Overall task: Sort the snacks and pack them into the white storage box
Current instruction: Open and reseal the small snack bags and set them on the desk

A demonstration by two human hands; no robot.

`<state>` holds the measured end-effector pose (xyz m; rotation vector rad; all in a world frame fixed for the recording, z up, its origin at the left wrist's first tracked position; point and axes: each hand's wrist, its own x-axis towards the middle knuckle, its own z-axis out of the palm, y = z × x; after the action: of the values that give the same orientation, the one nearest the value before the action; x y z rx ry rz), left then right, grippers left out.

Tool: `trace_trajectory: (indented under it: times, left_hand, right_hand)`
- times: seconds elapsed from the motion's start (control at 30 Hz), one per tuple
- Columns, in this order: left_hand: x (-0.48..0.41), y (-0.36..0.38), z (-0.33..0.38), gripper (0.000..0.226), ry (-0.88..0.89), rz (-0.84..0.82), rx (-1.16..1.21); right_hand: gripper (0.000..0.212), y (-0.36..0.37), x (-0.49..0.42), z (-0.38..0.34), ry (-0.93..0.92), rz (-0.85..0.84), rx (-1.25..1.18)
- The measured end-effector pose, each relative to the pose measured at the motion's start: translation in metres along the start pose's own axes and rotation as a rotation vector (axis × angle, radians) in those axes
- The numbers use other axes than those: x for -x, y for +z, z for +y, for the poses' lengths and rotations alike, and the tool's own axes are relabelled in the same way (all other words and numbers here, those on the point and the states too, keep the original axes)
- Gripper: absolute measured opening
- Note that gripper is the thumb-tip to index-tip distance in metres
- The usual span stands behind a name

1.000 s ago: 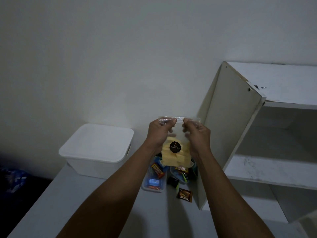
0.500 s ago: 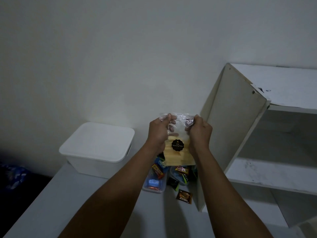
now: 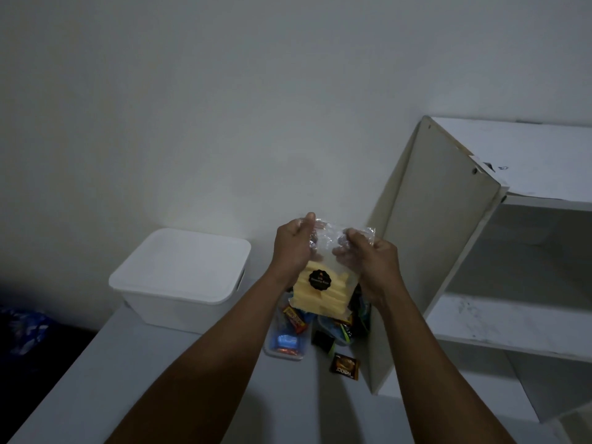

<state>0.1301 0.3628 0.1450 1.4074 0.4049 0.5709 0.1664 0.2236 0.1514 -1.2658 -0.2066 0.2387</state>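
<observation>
Bag [image 3: 323,293] of yellow sticks is up in the air, just right of the box [image 3: 179,277]. It's held by its crumpled clear top. The left grip [image 3: 293,248] is curled round the left corner, thumb up. The right grip [image 3: 371,261] is bunched on the right corner, and neither has anything else in it. Looks to me like the top is getting scrunched shut before packing. I'd squeeze only the empty plastic and stay off the sticks, since they look snappable. Push the air out and fold the top flat so it stacks. Heads up: the box has its lid on, so one grip has to let go and lift that first. The tray [image 3: 285,344] of small packets sits on the worktop [image 3: 160,379] right of the box.
</observation>
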Motion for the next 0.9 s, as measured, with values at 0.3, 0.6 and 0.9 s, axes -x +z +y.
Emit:
trace_trajectory:
  times: [0.3, 0.6, 0.9]
  left_hand:
    - [0.005, 0.005, -0.018, 0.036, -0.226, 0.208, -0.040]
    - [0.020, 0.003, -0.017, 0.012, -0.219, -0.026, 0.115]
    - [0.023, 0.000, -0.014, 0.014, -0.164, -0.205, 0.008]
  right_hand:
    - [0.011, -0.003, 0.002, 0.014, -0.061, -0.083, 0.079]
    - [0.037, -0.001, -0.004, 0.019, 0.074, -0.123, 0.185]
    - [0.026, -0.001, -0.011, 0.009, 0.115, -0.082, 0.297]
